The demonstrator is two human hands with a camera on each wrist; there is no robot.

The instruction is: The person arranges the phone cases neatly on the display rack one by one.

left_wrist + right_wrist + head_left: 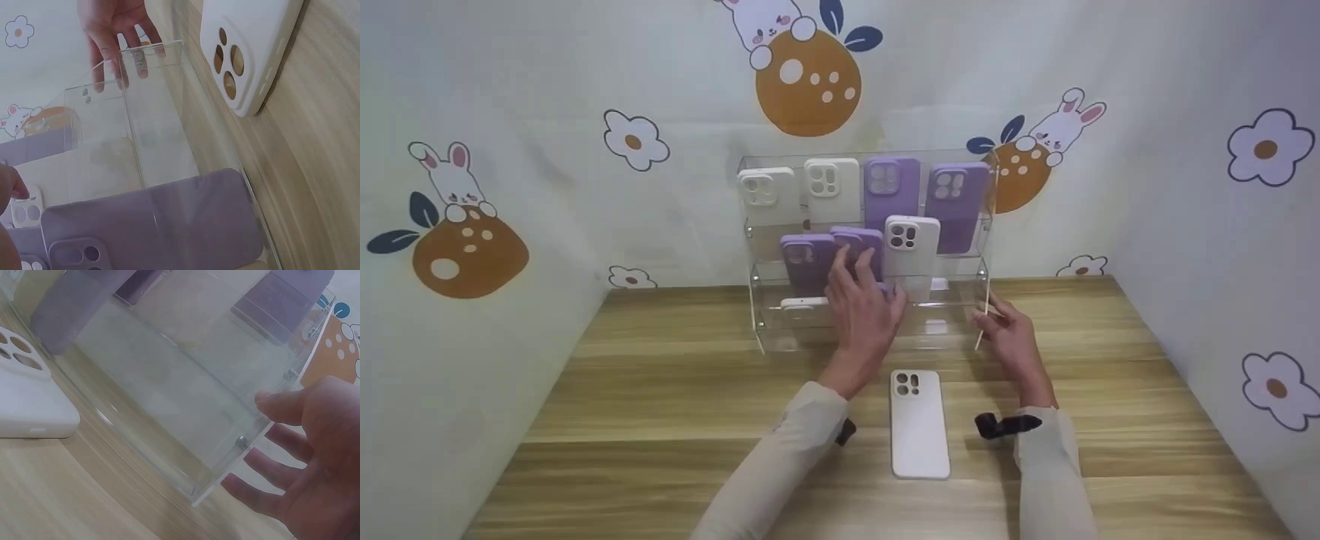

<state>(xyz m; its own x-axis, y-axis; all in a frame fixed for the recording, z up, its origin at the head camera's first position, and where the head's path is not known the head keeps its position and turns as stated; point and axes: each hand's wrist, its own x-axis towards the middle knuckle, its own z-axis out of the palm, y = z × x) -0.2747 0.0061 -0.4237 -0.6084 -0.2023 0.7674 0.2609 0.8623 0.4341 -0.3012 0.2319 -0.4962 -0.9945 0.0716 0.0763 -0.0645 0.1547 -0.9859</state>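
Note:
A clear acrylic display stand (952,315) holds phone cases in tiers. My left hand (864,319) reaches over its lower front, fingertips touching a purple phone case (873,241) in the middle tier. In the left wrist view, a purple phone case (174,219) leans in the lowest tier; only part of the left hand (8,191) shows at the edge. My right hand (332,455) grips the stand's right side panel, thumb on one face and fingers on the other. A white phone case (921,427) lies on the table before the stand, between the forearms.
White phone cases (769,199) and purple ones (958,206) stand in the top tier. Another purple case (808,262) and a white case (913,244) flank the touched one. A white case edge (802,303) shows lower left. Patterned cloth walls enclose the wooden table (660,420).

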